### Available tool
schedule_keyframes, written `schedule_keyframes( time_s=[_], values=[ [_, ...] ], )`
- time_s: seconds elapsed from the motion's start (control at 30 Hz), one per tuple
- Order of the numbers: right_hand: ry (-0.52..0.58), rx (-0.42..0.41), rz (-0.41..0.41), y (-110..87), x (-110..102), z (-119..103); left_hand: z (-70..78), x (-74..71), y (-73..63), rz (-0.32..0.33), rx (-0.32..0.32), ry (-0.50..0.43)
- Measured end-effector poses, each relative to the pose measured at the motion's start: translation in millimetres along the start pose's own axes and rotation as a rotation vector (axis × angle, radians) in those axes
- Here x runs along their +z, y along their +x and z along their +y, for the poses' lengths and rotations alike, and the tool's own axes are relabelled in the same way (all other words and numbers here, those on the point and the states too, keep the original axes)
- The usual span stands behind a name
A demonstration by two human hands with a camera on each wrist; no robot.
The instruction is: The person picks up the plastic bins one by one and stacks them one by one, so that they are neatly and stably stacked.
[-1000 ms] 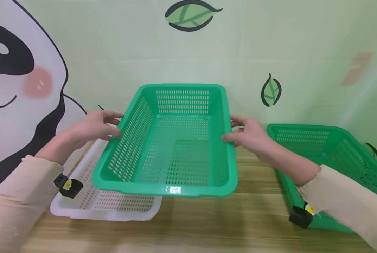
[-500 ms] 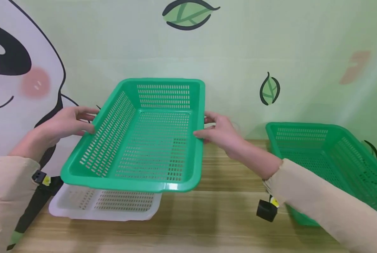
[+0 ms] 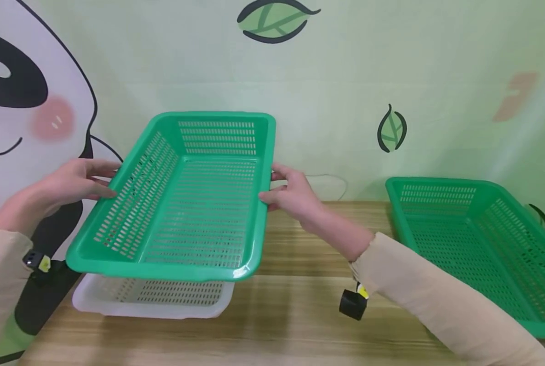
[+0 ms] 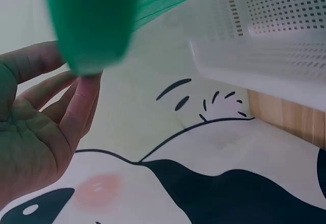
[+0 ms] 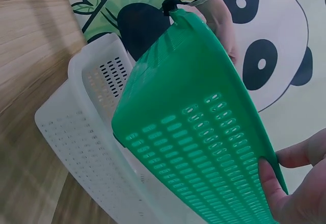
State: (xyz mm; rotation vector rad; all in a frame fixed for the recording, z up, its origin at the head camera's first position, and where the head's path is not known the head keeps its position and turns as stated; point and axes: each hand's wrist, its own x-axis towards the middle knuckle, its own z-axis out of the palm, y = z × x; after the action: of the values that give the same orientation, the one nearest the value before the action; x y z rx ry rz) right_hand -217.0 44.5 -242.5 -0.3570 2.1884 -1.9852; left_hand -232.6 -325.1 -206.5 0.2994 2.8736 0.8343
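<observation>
A green perforated plastic basket [image 3: 199, 198] hangs tilted in the air, its inside toward the head camera. My left hand [image 3: 73, 185] grips its left rim, thumb on the near side and fingers behind. On the right rim, my right hand [image 3: 295, 195] pinches the edge between thumb and fingers, as the right wrist view shows too. Below the lifted basket stands a white perforated basket [image 3: 153, 305], mostly hidden in the head view. In the right wrist view the green basket [image 5: 188, 132] is over the white basket [image 5: 76, 127], overlapping its opening.
A second green basket [image 3: 451, 239] stands on the wooden table [image 3: 309, 315] at the right. Behind the table hangs a light green backdrop [image 3: 336, 66] with a printed panda and leaves. A dark cable [image 3: 542, 218] shows at the far right.
Both hands have carried the green basket leftward, from the middle of the table to over the white basket. The white basket and the right green basket stay in place.
</observation>
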Motion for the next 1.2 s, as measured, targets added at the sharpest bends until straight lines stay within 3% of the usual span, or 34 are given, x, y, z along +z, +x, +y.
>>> schedule_keyframes(
  time_s=[0.3, 0.6, 0.8, 0.93, 1.2],
  values=[
    [0.012, -0.045, 0.017, 7.6, 22.3, 8.6, -11.1, -9.4, -11.1, 0.088, -0.022, 0.032],
    [0.011, -0.057, 0.002, 11.4, 37.2, 21.4, -59.9, -11.3, 1.1, 0.199, -0.034, 0.011],
    [0.02, -0.053, -0.018, 10.3, 40.6, 32.2, -47.7, -3.4, -11.2, 0.132, -0.037, 0.034],
    [0.032, -0.05, -0.022, 8.8, 42.0, 37.7, -40.5, 5.9, -19.9, 0.126, -0.057, 0.029],
    [0.063, -0.05, -0.013, 10.3, 44.5, 47.3, -50.1, 20.9, -16.4, 0.142, -0.053, -0.016]
  ],
)
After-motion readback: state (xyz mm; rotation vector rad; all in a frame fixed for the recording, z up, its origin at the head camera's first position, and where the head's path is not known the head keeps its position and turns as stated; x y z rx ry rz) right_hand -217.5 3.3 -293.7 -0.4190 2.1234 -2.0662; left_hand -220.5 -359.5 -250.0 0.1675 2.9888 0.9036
